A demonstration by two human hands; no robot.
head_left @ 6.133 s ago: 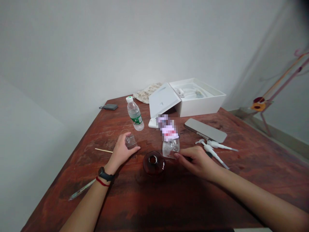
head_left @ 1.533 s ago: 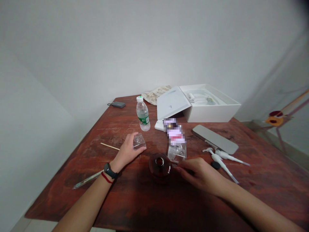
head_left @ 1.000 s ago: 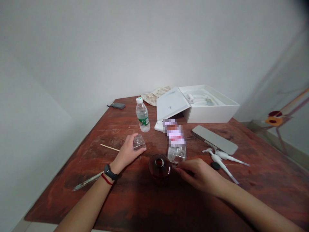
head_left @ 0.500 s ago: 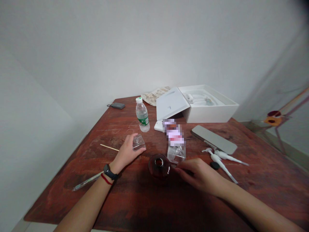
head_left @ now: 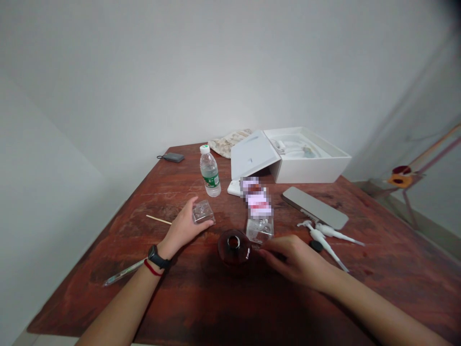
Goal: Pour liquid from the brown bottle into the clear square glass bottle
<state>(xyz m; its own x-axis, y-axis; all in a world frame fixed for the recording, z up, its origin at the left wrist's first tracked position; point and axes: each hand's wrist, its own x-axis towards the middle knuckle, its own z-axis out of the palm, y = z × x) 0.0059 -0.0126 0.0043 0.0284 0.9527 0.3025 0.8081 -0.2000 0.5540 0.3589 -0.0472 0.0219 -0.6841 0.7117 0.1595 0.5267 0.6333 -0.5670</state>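
My left hand point(head_left: 185, 222) curves around a small clear square container point(head_left: 203, 213), thumb on its near side and fingers on its far side, down at table level. A round dark reddish-brown bottle point(head_left: 234, 257) with an uncapped ring-shaped neck stands between my hands. My right hand point(head_left: 293, 262) is closed in a pinch just right of the bottle. Something small and clear seems to show at its fingertips, too indistinct to name. Another clear square container point(head_left: 260, 231) sits just beyond those fingertips.
A water bottle point(head_left: 210, 173), an open white box point(head_left: 313, 168), a grey case point(head_left: 315, 206), white pump heads point(head_left: 322, 240) and a black cap point(head_left: 316, 246) lie around. Left are a thin stick point(head_left: 158, 219) and a pen point(head_left: 124, 272). A flat grey object point(head_left: 173, 157) is farther back.
The whole view has shifted slightly, so everything appears a little farther left. Both hands keep nearly the same pose, and the dark bottle stays between them.
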